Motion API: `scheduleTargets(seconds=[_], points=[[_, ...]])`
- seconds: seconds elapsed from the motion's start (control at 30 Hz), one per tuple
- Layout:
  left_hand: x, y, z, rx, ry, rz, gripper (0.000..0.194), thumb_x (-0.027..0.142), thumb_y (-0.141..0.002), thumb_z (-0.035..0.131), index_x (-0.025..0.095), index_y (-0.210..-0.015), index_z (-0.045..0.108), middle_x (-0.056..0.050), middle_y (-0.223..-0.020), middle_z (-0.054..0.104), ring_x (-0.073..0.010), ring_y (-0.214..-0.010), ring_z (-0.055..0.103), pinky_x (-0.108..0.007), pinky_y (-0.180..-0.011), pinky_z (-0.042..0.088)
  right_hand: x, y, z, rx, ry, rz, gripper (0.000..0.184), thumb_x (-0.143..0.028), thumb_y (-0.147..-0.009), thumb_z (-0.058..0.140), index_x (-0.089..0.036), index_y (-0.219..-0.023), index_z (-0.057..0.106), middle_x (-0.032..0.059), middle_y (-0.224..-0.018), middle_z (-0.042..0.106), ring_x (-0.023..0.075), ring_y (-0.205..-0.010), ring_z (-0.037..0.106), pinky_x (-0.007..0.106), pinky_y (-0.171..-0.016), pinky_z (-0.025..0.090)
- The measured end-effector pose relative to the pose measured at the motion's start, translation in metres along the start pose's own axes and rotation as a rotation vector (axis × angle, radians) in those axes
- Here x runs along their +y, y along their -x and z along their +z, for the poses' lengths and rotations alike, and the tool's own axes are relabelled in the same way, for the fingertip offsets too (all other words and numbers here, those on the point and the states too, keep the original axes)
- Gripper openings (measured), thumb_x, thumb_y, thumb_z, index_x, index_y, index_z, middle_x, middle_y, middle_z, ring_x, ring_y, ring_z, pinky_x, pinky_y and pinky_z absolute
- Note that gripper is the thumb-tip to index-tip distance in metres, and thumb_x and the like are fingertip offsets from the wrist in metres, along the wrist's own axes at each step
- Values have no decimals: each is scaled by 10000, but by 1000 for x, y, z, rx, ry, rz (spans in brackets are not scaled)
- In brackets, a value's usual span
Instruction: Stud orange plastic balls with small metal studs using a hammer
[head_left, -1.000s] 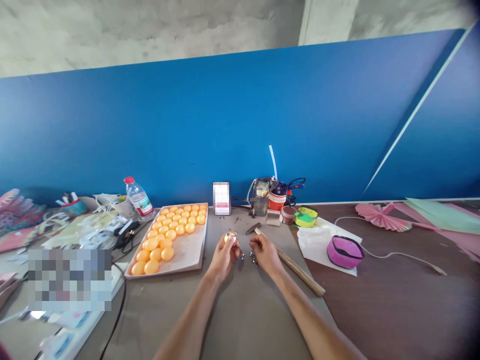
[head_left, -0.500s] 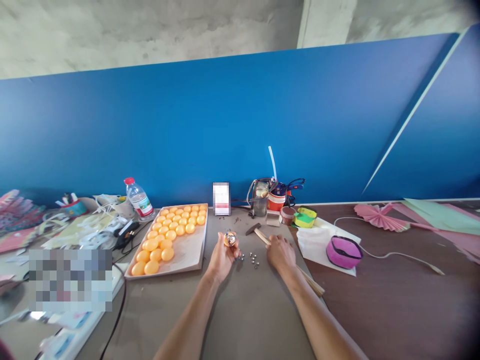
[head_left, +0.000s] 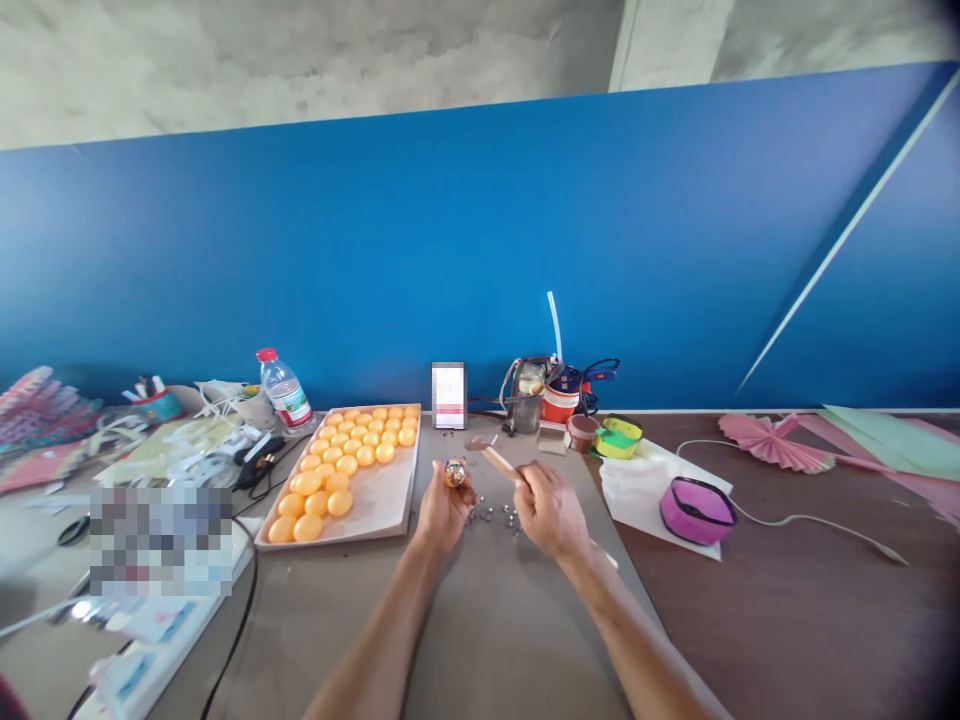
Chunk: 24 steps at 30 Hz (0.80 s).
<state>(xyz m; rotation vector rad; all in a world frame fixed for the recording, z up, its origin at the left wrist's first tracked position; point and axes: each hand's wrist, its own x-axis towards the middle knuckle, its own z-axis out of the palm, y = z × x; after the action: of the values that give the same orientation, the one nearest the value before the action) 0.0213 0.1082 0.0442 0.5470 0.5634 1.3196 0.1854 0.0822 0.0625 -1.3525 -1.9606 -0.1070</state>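
My left hand (head_left: 441, 515) is closed around an orange ball (head_left: 454, 473), which looks like a table tennis ball, with shiny metal showing at its top. How the metal sits in it is too small to make out. In my right hand (head_left: 553, 508) is a hammer (head_left: 501, 464), gripped by its wooden handle. Its head is lifted to the right of the orange ball and slightly above it, apart from it. Several small steel balls (head_left: 512, 518) lie on the grey mat between my hands. A shallow tray (head_left: 381, 503) of orange balls stands left of my left hand.
A phone (head_left: 450, 398) leans against the blue partition (head_left: 420, 250). Behind my right hand are a glass jar (head_left: 527, 408), an orange cup (head_left: 559, 405) and a yellow-green container (head_left: 619, 437). Further right sits a purple mesh pouch (head_left: 697, 512). A water bottle (head_left: 287, 395) and cables crowd the left.
My right hand has raised the hammer off the mat and brought its head left, closer to the ball. My left hand still holds the ball. The view has shifted slightly.
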Motion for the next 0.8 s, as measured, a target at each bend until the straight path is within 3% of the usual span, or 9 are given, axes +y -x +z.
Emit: scheduleTargets(seconds=[0.13,0.3,0.47,0.63,0.8], points=[[0,-1,-2,37,8,2,353,478,-808,478,145,-698,520,5,-579,537,-95,-432,445,-265,-520,396,-7,1,2,-84,10,-77,139,-142,-798,384,-179,-732,500,33,-694,545,154,-655,478,262,-635,318],[1,-1,-1,43,13,39,359,493,-796,488,144,-722,528,-6,-595,550,-101,-449,455,-272,-531,401,-9,2,2,-15,1,-103,146,-154,-810,372,-159,-782,515,48,-722,541,162,-681,465,272,-663,316],[2,-2,0,91,38,22,350,488,-786,509,150,-698,519,10,-557,528,-99,-444,449,-263,-522,390,-12,2,3,-56,65,-88,147,-143,-795,397,-173,-701,507,36,-690,539,153,-651,452,272,-641,294],[4,-1,1,62,43,68,380,520,-787,483,152,-698,518,6,-576,529,-97,-461,442,-265,-537,394,-14,2,5,-10,51,-120,131,-160,-801,404,-159,-773,532,45,-722,548,163,-698,470,275,-672,297],[3,-1,-1,57,18,41,341,478,-808,478,153,-711,520,7,-583,525,-98,-458,442,-265,-533,392,-14,2,8,-33,112,-68,141,-137,-785,426,-176,-684,516,27,-683,548,150,-659,469,271,-651,279]])
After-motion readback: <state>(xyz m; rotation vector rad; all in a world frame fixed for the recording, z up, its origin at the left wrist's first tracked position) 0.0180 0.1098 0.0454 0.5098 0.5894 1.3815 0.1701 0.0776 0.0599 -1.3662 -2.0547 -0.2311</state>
